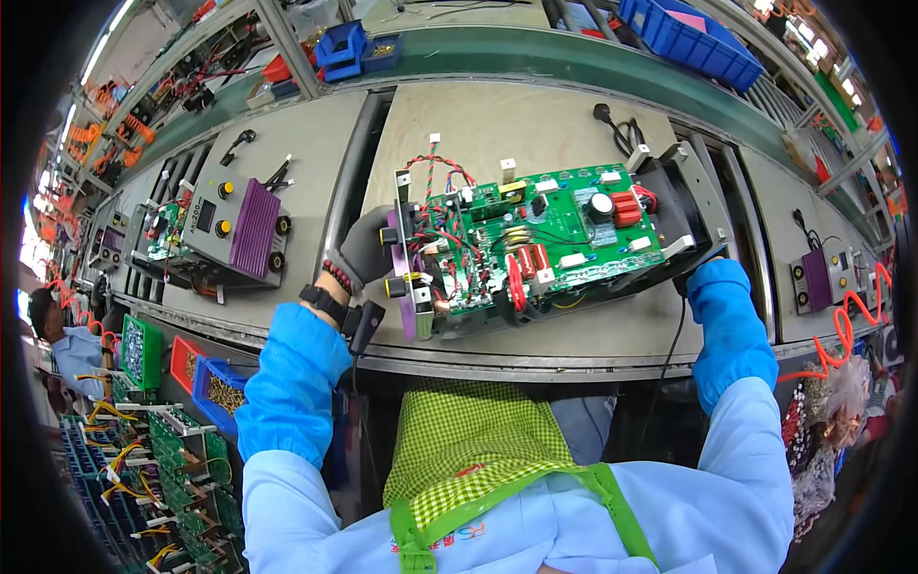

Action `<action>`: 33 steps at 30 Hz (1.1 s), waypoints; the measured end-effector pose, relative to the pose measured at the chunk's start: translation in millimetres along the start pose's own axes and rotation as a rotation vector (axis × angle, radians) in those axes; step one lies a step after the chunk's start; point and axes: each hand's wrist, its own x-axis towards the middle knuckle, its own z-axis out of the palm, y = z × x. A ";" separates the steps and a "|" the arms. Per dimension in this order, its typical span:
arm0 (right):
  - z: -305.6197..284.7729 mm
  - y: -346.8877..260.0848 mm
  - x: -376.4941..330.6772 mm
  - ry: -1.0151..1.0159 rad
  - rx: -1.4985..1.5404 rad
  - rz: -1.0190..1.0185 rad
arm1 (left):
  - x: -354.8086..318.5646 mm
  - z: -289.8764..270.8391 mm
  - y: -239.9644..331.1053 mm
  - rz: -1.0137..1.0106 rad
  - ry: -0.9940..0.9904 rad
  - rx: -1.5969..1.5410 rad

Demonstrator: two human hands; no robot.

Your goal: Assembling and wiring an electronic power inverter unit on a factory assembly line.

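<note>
In front of me lies an uncased electrical unit, seemingly a welding machine, with its green circuit board (574, 230) facing up. Red, black and green wires (454, 244) crowd its left part. My left hand (366, 251), in a dark glove, is closed at the purple front panel (409, 287), beside its yellow-and-black knobs. At the opposite end is a black housing (669, 206) with a metal plate. My right hand (690, 275) reaches the near corner of that end; its fingers are hidden beneath the unit. A dark handheld device (364, 325) with a cable is strapped at my left wrist.
Purple-sided machines stand to the left (225, 230) and right (824, 277). A black plug cord (620, 129) lies behind the unit. Screw bins (220, 394) and a rack of circuit boards (158, 478) are at lower left. An orange coiled hose (846, 320) hangs right. Another person (72, 349) works far left.
</note>
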 end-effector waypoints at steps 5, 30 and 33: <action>-44.0 -40.5 -14.1 0.167 0.380 -0.126 | 32.8 4.0 29.4 -0.066 -0.139 1.202; 86.9 -345.2 -184.7 0.283 0.265 -0.985 | 64.5 -20.1 24.5 0.005 -0.300 1.467; 87.2 -341.8 -190.6 0.127 0.512 -0.735 | 67.3 -21.3 21.9 0.090 -0.347 1.665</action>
